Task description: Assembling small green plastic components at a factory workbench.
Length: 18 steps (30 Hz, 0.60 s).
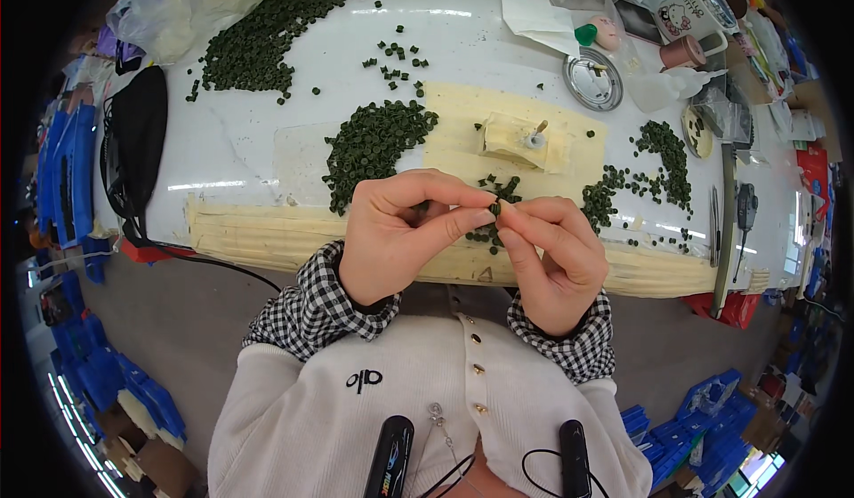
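Dark green, small and stiff-looking, the plastic bead (495,206) sits at frame centre, pinched between left hand (391,236) and right hand (551,262) fingertips; probably light, easily dropped, best held by its sides.

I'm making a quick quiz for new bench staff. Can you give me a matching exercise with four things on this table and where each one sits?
Things:
1. small dark green piece
2. black pouch
3. round metal lid
4. big green heap

Places:
A. far right, near the mugs
B. far left corner by the clear bag
C. pinched between both hands' fingers
D. table's left edge

Pairs: 1-C, 2-D, 3-A, 4-B
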Tool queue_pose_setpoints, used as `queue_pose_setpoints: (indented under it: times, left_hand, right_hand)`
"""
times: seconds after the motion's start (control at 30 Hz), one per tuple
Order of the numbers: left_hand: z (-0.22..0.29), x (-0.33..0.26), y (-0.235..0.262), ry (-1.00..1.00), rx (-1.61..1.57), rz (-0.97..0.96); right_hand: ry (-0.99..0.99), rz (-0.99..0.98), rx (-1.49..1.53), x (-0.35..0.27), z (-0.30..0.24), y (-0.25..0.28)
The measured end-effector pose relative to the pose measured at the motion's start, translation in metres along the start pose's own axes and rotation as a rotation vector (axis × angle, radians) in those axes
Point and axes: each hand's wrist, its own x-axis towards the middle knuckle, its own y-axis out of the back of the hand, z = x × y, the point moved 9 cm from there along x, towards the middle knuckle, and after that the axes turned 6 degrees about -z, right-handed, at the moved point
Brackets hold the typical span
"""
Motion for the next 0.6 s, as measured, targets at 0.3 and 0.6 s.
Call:
queue_pose_setpoints:
  times: [0.3,0.6]
  left_hand:
    - [-0.0032,-0.0002,0.0018,0.028,-0.006,0.009]
    - [-0.0050,-0.0005,0.0033,0.031,-0.018,0.023]
  right_hand:
    - [-0.038,-0.008,0.032,-0.0017,0.0061,-0.0011]
    - [-0.025,-0.023,-0.002,0.0009,0.0022,-0.0030]
